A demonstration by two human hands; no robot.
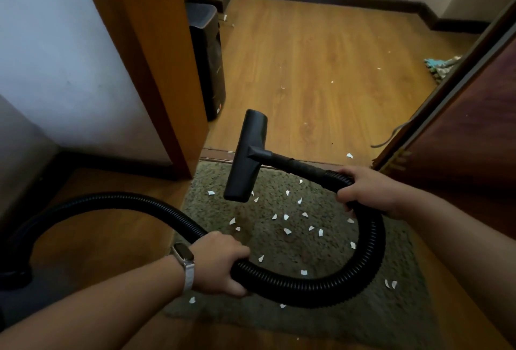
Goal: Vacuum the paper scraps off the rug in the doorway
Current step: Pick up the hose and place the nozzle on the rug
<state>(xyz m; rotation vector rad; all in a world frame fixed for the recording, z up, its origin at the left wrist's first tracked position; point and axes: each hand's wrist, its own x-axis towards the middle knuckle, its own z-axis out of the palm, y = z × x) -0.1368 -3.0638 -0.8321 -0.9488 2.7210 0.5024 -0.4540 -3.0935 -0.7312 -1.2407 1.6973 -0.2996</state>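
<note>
Lying scattered on the grey-green rug (349,310) in the doorway, small white paper scraps (287,231) are seen, perhaps two dozen, the smallest blurring together. One black ribbed hose (371,260) is gripped by both hands: the left hand (220,261) round its lower loop, the right hand (365,190) beside the wand (296,165), floor head (245,159) over the rug's far edge

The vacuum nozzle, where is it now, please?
In the head view, the nozzle is centre frame over the far edge of the rug, left of the right hand.
</note>
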